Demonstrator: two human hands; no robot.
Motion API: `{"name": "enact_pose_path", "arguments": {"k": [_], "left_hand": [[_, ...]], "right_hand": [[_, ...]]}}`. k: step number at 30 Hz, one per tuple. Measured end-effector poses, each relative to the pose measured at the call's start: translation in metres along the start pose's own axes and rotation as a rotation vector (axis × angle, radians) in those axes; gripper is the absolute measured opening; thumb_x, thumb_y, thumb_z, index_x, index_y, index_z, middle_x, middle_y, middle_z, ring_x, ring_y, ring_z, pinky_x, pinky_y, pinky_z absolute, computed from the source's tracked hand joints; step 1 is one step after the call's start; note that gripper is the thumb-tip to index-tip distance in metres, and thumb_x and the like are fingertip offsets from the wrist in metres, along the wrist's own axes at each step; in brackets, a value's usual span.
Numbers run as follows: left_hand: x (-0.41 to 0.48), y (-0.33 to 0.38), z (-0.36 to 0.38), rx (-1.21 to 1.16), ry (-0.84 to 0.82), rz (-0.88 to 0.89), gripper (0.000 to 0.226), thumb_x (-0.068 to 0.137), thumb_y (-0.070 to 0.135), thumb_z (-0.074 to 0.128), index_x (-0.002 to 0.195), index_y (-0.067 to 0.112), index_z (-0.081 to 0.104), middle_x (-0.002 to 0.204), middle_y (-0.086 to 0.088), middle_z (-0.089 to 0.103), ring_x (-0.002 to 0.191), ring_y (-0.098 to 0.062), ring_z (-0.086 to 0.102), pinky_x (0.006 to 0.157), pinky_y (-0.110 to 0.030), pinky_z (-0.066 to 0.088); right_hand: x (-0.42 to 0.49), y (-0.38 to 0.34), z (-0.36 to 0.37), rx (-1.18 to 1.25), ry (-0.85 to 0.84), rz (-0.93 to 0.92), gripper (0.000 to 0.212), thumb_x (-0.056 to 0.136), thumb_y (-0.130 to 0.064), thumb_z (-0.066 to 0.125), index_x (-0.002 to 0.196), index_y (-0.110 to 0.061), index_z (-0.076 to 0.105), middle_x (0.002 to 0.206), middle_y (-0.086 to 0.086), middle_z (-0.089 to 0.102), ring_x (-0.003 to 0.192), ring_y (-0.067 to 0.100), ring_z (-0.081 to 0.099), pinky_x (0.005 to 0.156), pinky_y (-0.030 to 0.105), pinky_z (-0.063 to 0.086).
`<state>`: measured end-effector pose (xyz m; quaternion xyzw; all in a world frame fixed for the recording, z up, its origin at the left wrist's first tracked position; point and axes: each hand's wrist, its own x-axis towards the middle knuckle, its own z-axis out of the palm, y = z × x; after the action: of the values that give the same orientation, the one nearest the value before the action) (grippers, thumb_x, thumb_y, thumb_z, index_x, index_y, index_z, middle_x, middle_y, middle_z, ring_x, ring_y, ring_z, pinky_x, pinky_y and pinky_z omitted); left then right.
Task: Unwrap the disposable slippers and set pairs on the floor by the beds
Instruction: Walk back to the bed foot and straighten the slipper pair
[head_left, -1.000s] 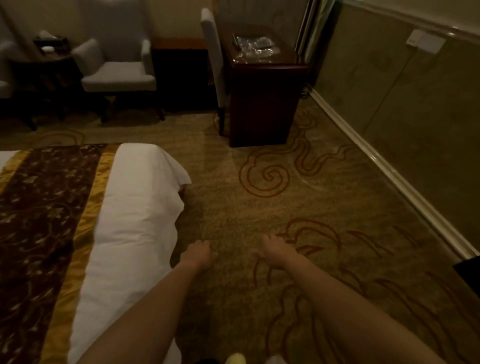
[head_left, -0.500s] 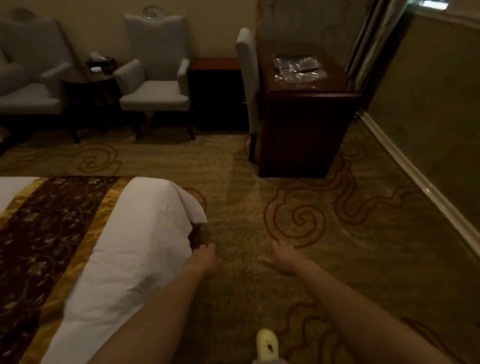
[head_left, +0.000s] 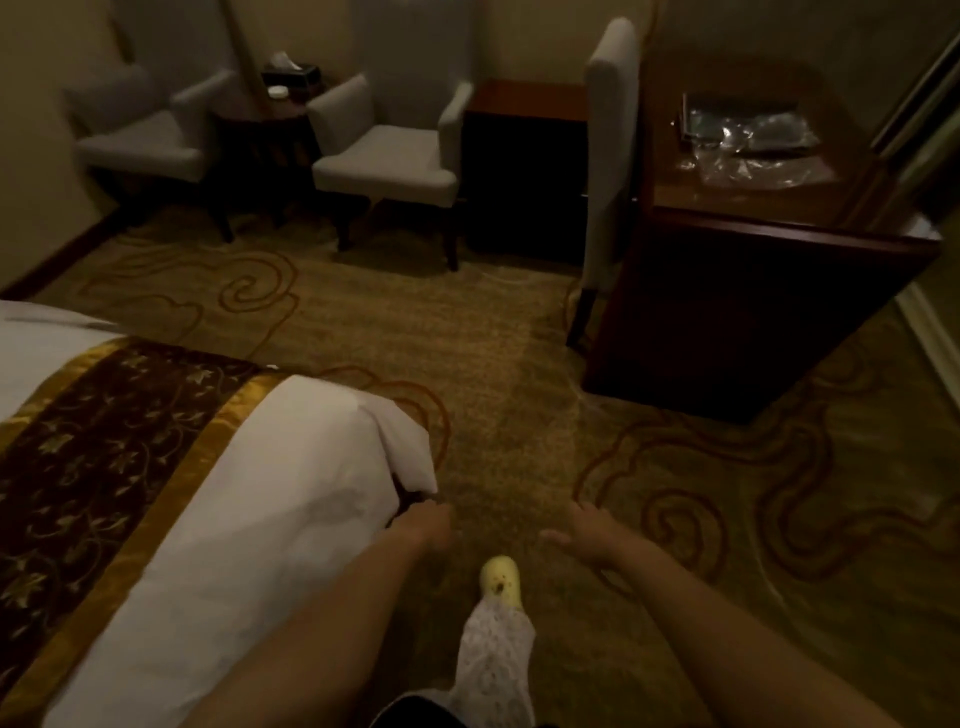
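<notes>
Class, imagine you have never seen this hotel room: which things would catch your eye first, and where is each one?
Two bare forearms reach in from below, the left hand by the corner of the white bed with its gold-and-brown runner, the right hand spread open over the swirl-patterned carpet. Between them a foot in a yellow shoe steps forward. Crinkled clear plastic wrappers lie on the dark wooden desk at upper right.

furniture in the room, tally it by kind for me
grey armchairs: 2
grey side chair at the desk: 1
dark wooden desk: 1
dark side table between the armchairs: 1
dark cabinet: 1
bed: 1
total: 7
</notes>
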<state>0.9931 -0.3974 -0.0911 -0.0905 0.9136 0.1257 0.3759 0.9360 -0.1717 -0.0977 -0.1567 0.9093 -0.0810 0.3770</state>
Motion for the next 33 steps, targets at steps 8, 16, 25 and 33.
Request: {"name": "enact_pose_path", "arguments": {"k": [8, 16, 25, 33], "left_hand": [[0.132, 0.013, -0.139, -0.049, 0.064, 0.021, 0.037, 0.095, 0.025, 0.042, 0.129, 0.011, 0.047, 0.137, -0.014, 0.047, 0.122, -0.031, 0.048, 0.102, -0.043, 0.041], [0.236, 0.017, -0.278, -0.020, 0.223, -0.030, 0.037, 0.095, 0.024, 0.038, 0.128, 0.009, 0.044, 0.135, -0.014, 0.042, 0.128, -0.033, 0.037, 0.101, -0.051, 0.036], [0.346, -0.033, -0.381, -0.301, 0.258, -0.306, 0.047, 0.094, 0.033, 0.040, 0.137, 0.014, 0.036, 0.144, -0.012, 0.036, 0.133, -0.032, 0.032, 0.105, -0.050, 0.032], [0.370, -0.098, -0.437, -0.600, 0.331, -0.582, 0.044, 0.095, 0.033, 0.040, 0.136, 0.016, 0.039, 0.141, -0.011, 0.038, 0.131, -0.032, 0.033, 0.106, -0.049, 0.036]], "right_hand": [[0.142, -0.004, -0.157, -0.068, 0.005, -0.069, 0.067, 0.093, -0.048, 0.041, 0.143, -0.008, 0.023, 0.150, 0.017, 0.030, 0.136, 0.034, 0.031, 0.110, 0.037, 0.029], [0.269, -0.035, -0.296, -0.139, 0.052, -0.235, 0.067, 0.093, -0.050, 0.040, 0.146, -0.014, 0.022, 0.152, 0.013, 0.027, 0.137, 0.032, 0.029, 0.112, 0.042, 0.030], [0.464, -0.112, -0.434, -0.448, -0.058, -0.488, 0.068, 0.092, -0.054, 0.038, 0.145, -0.014, 0.022, 0.153, 0.013, 0.025, 0.139, 0.031, 0.026, 0.113, 0.042, 0.028], [0.565, -0.234, -0.499, -0.647, -0.164, -0.792, 0.069, 0.090, -0.056, 0.040, 0.144, -0.016, 0.023, 0.150, 0.012, 0.029, 0.135, 0.032, 0.033, 0.109, 0.045, 0.034]]}}
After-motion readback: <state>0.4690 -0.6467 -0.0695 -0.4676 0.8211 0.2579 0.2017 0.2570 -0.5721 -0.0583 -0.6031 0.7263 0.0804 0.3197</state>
